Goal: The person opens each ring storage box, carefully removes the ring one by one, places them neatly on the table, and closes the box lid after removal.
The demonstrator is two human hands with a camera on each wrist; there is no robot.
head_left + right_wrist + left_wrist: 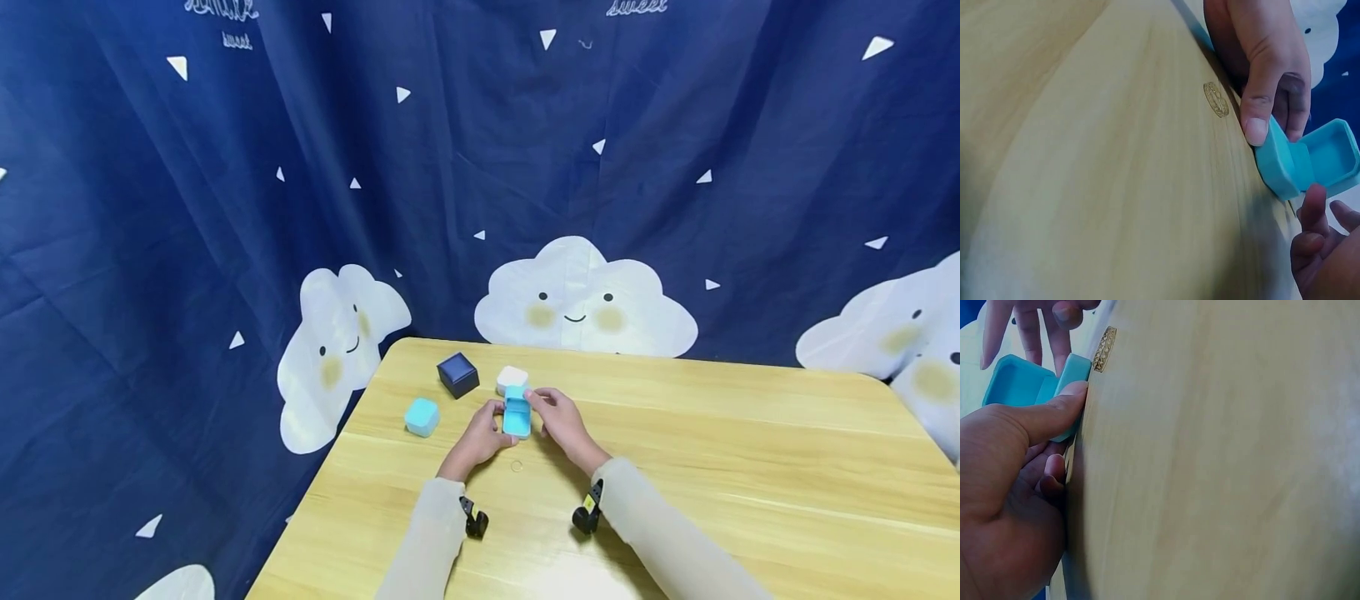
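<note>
The left hand (pixel 480 437) is closed around the turquoise box (pixel 517 425), with its thumb laid against the front of the base; the box is held with its lid raised. By the right hand (pixel 561 423) no firm grip is shown: its fingers are loosely bent, and the lid's right edge seems to be touched by a fingertip.

The lid could be tipped shut if it were pressed too hard by that fingertip, and the base could be twisted or slid if the left hand's hold were eased. The gold ring (pixel 517 467) could be knocked away should the left thumb be swept toward the wearer, since nothing is seen holding it.

The ring is found loose on the table (pixel 712 433), just beside the left thumb on the wearer's side, and to the left of the right hand, nearer the wearer.

Farther out, the white box (pixel 512 378) is placed beyond both hands, close behind the raised lid; it could be shoved if the turquoise box were pushed forward. The navy box (pixel 458 377) is set beyond the left hand, and the light blue box (pixel 422 417) to its left.
</note>
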